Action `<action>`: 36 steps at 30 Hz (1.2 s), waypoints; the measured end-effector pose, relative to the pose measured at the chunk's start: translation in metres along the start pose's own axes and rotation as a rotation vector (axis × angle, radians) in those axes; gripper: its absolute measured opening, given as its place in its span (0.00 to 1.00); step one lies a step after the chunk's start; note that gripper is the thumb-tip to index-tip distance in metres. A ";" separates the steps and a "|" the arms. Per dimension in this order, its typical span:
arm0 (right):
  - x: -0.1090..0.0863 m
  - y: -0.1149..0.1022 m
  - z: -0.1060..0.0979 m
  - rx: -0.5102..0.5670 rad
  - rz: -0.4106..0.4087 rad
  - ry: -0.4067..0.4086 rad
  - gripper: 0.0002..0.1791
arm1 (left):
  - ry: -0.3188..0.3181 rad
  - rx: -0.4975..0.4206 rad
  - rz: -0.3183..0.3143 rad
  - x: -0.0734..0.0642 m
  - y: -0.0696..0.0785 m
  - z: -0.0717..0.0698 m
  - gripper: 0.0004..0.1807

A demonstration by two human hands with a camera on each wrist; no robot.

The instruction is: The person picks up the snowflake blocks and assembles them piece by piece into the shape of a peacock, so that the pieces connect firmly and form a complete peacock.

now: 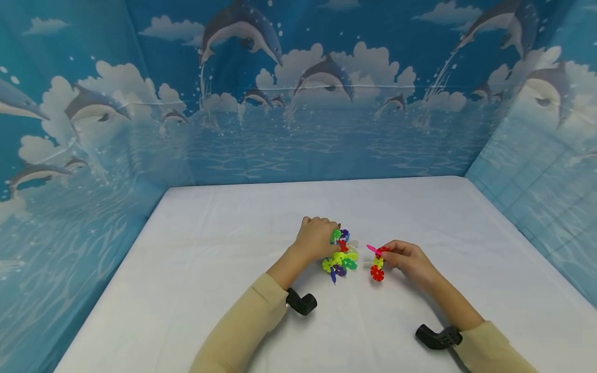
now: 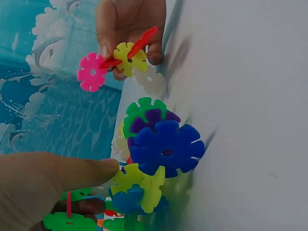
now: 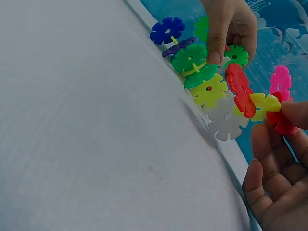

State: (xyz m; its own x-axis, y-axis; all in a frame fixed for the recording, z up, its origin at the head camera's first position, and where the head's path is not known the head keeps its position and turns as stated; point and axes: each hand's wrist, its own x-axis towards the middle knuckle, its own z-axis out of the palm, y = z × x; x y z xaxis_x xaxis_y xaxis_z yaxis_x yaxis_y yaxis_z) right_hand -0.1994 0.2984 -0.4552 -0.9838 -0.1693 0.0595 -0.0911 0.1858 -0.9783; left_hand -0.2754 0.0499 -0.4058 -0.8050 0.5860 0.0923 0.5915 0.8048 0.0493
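A cluster of interlocking plastic flower discs in green, yellow, blue, purple and red rests on the white cloth. My left hand grips its far left side, thumb against the discs; some fingers are hidden behind them. In the left wrist view, a large blue disc stands out at the near end. To the right, my right hand pinches a short chain of discs, red, yellow, red and pink, between thumb and fingers. A translucent white disc appears between chain and cluster; whether it joins either I cannot tell.
The table has a white cloth over it. Dolphin-printed curtains rise behind and along both sides. A black wrist camera sits at the left cuff and another black camera at the right cuff.
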 end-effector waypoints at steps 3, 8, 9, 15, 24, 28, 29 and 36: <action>0.001 0.001 0.002 -0.001 0.018 0.013 0.05 | -0.050 -0.064 -0.014 0.005 -0.002 0.000 0.29; 0.001 0.001 0.003 0.019 0.007 0.003 0.04 | -0.051 -0.252 -0.005 0.004 -0.012 0.001 0.26; 0.001 0.001 0.003 0.024 0.004 0.001 0.04 | -0.039 -0.290 0.007 0.002 -0.015 0.002 0.24; 0.001 -0.002 0.005 0.065 -0.001 -0.003 0.04 | 0.056 -0.599 0.053 -0.010 -0.036 0.012 0.18; 0.009 -0.009 0.024 0.026 -0.037 -0.027 0.11 | 0.109 -1.167 0.045 -0.032 -0.063 0.027 0.14; 0.016 -0.012 0.042 0.034 -0.082 -0.039 0.12 | 0.087 -1.305 0.040 -0.040 -0.071 0.031 0.13; 0.018 -0.012 0.047 0.034 -0.093 -0.043 0.11 | 0.086 -1.327 0.037 -0.042 -0.073 0.032 0.13; 0.026 -0.017 0.074 0.023 -0.170 -0.031 0.09 | 0.106 -1.436 0.006 -0.050 -0.080 0.042 0.14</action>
State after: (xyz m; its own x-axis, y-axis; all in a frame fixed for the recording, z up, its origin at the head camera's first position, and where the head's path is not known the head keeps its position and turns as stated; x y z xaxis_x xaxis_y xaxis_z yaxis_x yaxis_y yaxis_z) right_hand -0.2120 0.2193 -0.4517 -0.9492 -0.2265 0.2183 -0.2516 0.1301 -0.9590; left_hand -0.2845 -0.0398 -0.4559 -0.8330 0.5281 0.1649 0.1793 -0.0242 0.9835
